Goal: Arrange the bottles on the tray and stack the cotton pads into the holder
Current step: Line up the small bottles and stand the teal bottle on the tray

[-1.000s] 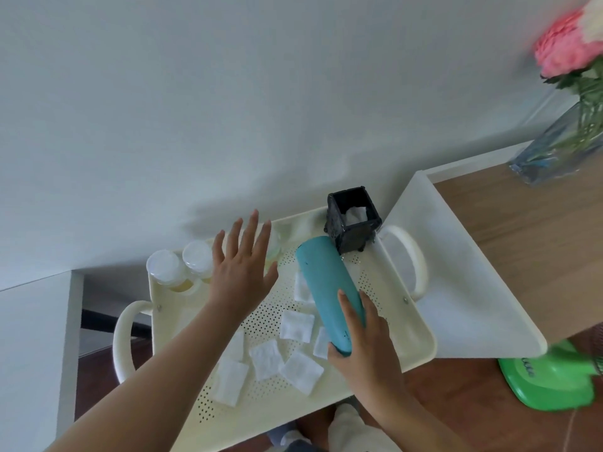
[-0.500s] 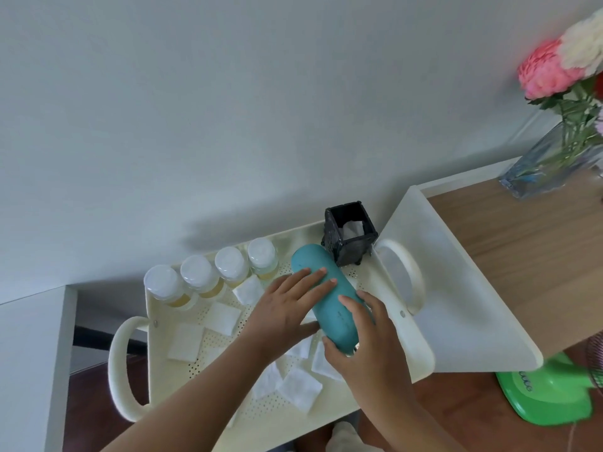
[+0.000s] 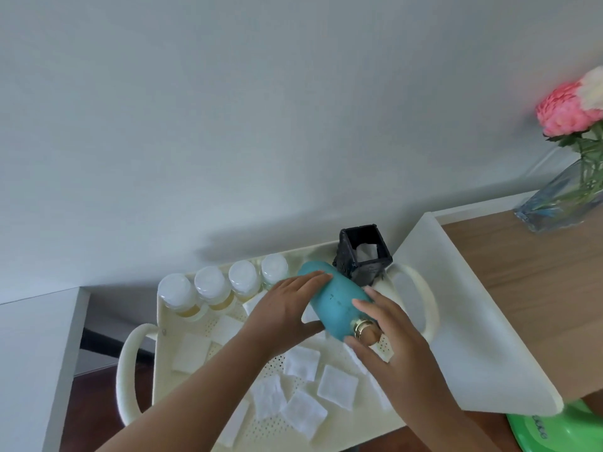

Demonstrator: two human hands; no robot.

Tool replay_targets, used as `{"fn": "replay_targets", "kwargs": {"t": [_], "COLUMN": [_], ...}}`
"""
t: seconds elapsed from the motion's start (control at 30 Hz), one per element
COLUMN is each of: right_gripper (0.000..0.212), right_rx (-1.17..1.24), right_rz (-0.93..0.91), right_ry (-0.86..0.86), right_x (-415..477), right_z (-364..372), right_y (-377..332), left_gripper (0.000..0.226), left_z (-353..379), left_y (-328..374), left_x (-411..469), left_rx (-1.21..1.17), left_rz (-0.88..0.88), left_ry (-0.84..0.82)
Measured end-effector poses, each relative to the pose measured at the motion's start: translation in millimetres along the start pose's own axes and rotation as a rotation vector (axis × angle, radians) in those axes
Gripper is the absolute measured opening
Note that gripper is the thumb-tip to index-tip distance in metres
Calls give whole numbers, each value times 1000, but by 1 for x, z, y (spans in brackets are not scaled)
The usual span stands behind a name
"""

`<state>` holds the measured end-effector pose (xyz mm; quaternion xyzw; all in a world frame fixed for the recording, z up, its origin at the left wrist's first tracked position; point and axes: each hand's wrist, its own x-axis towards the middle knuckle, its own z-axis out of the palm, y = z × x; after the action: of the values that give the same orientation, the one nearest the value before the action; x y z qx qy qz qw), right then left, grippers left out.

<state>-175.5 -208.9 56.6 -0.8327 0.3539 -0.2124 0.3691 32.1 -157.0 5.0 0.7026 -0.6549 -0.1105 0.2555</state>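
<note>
Now we hold the teal bottle between both hands above the tray, tilted, its rounded end leaning toward the black holder at the tray's back corner. Our left hand lies on its side with fingers pressed together and thumb underneath; our right hand cups the lower end, fingers curled round it near the gold collar. We judge this two-handed grip steadies it for standing upright beside the four small bottles lined along the tray's back edge. Square cotton pads lie scattered on the tray's perforated floor, and one shows inside the holder.
</note>
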Motion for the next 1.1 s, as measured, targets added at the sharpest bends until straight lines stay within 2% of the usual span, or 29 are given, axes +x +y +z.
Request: {"fn": "replay_targets", "kwargs": {"t": [0.17, 0.3, 0.53, 1.1], "right_gripper": [47, 42, 27, 23], "right_rx": [12, -45, -56, 170], "right_rz": [-21, -18, 6, -14], "right_ry": [51, 43, -55, -417], "right_x": [32, 68, 129, 168], "right_z": [-7, -13, -22, -10], "right_y": [-9, -17, -27, -27], "left_gripper": [75, 76, 66, 71], "left_z": [-15, -36, -62, -69], "left_y": [4, 4, -1, -9], "left_x": [10, 21, 46, 40], "left_rx": [-7, -135, -261, -366], "left_rz": [-35, -93, -211, -318], "left_ry": [47, 54, 43, 113]}}
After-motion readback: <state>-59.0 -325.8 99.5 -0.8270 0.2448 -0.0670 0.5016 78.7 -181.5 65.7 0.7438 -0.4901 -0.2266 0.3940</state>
